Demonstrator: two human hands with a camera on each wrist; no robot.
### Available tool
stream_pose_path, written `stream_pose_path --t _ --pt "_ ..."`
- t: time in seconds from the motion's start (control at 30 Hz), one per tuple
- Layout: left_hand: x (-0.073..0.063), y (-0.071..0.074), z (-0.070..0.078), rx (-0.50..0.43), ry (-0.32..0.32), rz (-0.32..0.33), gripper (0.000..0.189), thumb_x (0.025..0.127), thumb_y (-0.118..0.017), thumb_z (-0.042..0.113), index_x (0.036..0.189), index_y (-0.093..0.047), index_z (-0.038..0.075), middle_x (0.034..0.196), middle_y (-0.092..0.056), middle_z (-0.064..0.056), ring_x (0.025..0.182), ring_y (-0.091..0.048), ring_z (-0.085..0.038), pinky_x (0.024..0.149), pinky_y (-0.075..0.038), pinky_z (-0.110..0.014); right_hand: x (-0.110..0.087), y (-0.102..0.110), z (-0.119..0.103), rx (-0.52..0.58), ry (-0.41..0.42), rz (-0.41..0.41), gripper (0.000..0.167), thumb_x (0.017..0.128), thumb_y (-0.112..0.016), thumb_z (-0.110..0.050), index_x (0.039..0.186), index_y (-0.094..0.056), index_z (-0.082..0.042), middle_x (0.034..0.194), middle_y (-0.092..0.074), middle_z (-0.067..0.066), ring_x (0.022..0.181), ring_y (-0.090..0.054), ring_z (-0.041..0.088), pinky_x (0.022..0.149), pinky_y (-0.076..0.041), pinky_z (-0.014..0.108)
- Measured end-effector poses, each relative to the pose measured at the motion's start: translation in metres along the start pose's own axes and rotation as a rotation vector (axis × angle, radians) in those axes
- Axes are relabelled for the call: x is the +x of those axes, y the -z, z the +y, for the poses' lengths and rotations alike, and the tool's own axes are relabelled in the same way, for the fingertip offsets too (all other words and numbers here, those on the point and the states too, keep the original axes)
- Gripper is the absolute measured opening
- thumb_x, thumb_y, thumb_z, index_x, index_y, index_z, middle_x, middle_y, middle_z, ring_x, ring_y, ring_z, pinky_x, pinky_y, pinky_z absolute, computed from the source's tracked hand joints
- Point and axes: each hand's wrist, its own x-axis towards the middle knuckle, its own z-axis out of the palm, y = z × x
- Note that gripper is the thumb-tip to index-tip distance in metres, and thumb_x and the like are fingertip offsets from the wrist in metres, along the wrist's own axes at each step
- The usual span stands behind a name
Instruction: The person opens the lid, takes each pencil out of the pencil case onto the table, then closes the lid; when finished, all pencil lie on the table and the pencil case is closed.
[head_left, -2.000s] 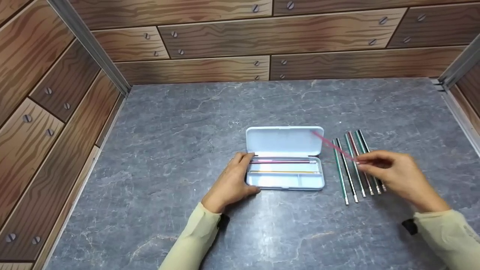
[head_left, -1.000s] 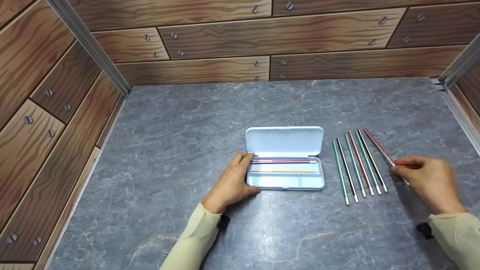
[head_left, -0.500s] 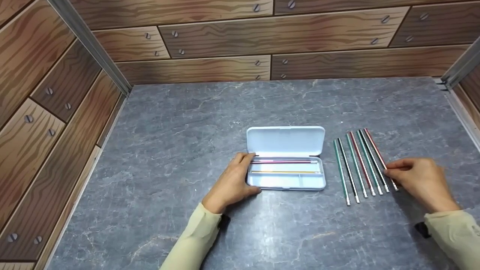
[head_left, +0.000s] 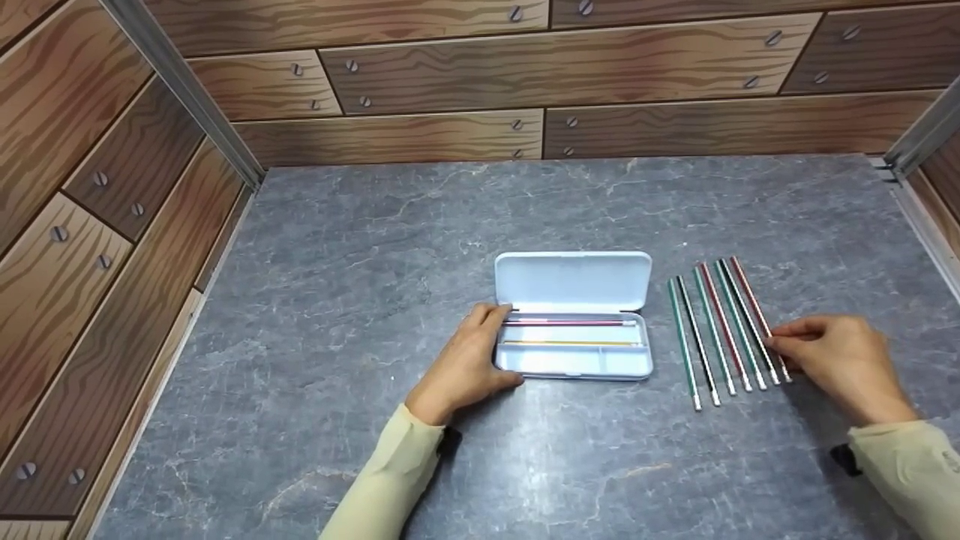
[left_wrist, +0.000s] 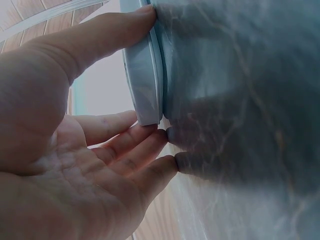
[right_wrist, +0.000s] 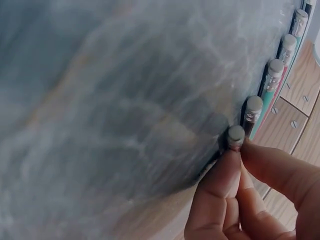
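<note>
An open white pencil case (head_left: 576,366) lies on the table, its lid (head_left: 574,279) tipped back. In its tray are a dark pink pencil (head_left: 566,323) and a yellow pencil (head_left: 566,343). My left hand (head_left: 465,360) holds the case's left end, thumb at the front corner and fingers behind, as the left wrist view also shows. At the right of a row of pencils with erasers, my right hand (head_left: 840,360) pinches a red pencil (head_left: 746,289) near its eraser end (right_wrist: 236,134). That pencil lies close beside a black pencil (head_left: 739,307).
Left of these lie green pencils (head_left: 682,337), another black pencil (head_left: 697,337) and another red pencil (head_left: 720,322), roughly parallel. Wood-patterned walls (head_left: 420,82) border the grey marbled table (head_left: 375,240) at the back and sides.
My right hand has carried the red pencil from above the row to its right end, laid it down and slid it left against the others. My left hand has stayed on the case.
</note>
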Motion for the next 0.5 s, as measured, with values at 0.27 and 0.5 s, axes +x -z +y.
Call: stream_pose_path --t 0.27,0.5 --pt "0.001 0.0 0.0 0.03 -0.007 -0.001 0.102 0.083 -0.099 0.015 0.167 -0.045 -0.003 0.161 -0.053 -0.02 0.149 -0.056 -0.037 0.129 -0.047 -0.05 -0.006 -0.002 -0.032 0.024 0.169 0.186 0.03 0.099 -0.085 -0.026 0.121 -0.085 -0.004 0.117 -0.082 0.027 0.081 -0.054 -0.017 0.069 -0.042 0.007" --pt "0.0 0.0 0.001 0.022 0.006 -0.006 0.102 0.083 -0.099 0.015 0.168 -0.044 -0.001 0.162 -0.052 -0.018 0.149 -0.056 -0.037 0.13 -0.047 -0.049 -0.009 -0.026 -0.083 0.253 0.365 0.313 0.025 0.092 -0.09 -0.005 0.116 -0.086 -0.001 0.11 -0.083 0.026 0.083 -0.056 -0.032 0.076 -0.047 -0.005"
